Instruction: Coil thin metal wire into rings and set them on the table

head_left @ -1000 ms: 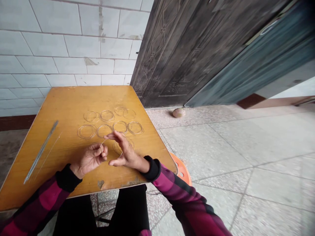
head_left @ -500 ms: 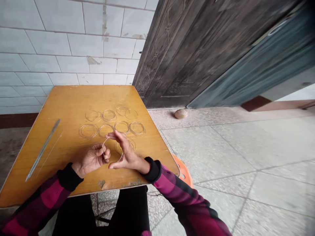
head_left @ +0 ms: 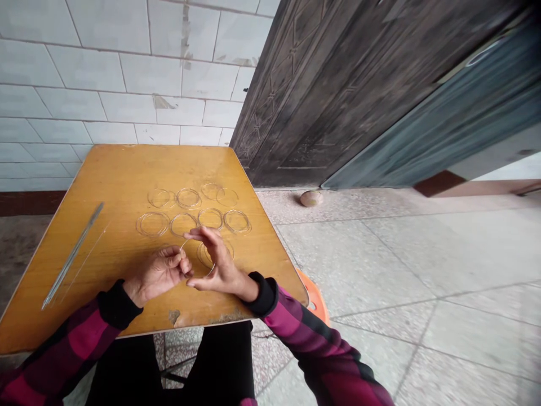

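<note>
Over the near part of the wooden table, my left hand [head_left: 164,273] pinches a thin wire ring [head_left: 183,244] between thumb and fingers. My right hand [head_left: 223,266] curves in a C around the same ring, fingertips at its top and thumb low, keeping hold of its right side. Part of the ring is hidden by both hands. Just beyond them lie several wire coils [head_left: 153,224] in rough rows, and another coil [head_left: 230,251] shows partly behind my right hand. A bundle of straight grey wires [head_left: 75,254] rests to the left, with a thin loose wire [head_left: 87,260] beside it.
The yellow wooden table [head_left: 127,169] stands against a white tiled wall [head_left: 127,107]. An orange stool [head_left: 316,299] shows under its right edge. A rounded stone [head_left: 311,198] sits on the floor by the dark wooden door [head_left: 296,129].
My left hand has shifted slightly right along the ring, closer to my right thumb, and less of the ring shows. My right hand is nearly still. The view has tilted slightly.
</note>
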